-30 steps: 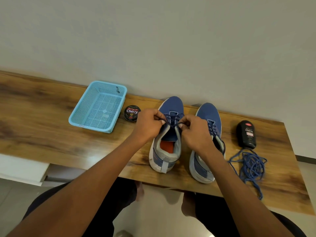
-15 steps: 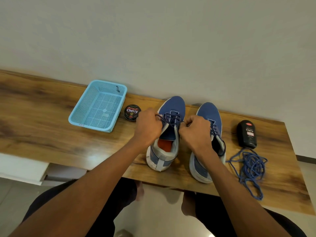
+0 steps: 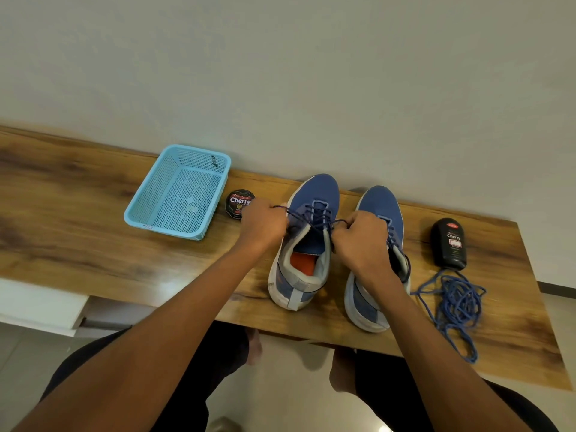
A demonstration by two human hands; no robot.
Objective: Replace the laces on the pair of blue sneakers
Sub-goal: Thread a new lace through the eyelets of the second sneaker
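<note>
Two blue sneakers stand side by side on the wooden table [image 3: 78, 232], toes toward the wall. The left sneaker [image 3: 307, 244] has a dark blue lace [image 3: 311, 218] threaded across its eyelets. My left hand [image 3: 265, 224] pinches one end of that lace at the shoe's left side. My right hand [image 3: 361, 241] pinches the other end at the shoe's right side, and the lace runs taut between them. The right sneaker [image 3: 378, 266] is partly hidden behind my right hand and wrist. A loose blue lace [image 3: 456, 302] lies in a tangle to the right of the shoes.
A light blue plastic basket [image 3: 179, 191] sits at the left. A round black shoe polish tin [image 3: 238, 202] lies between the basket and my left hand. A black polish bottle [image 3: 448, 243] lies at the right, above the loose lace. The wall runs close behind.
Both hands have drawn apart, left hand leftward and right hand rightward, pulling the lace ends outward and tighter across the left sneaker.
</note>
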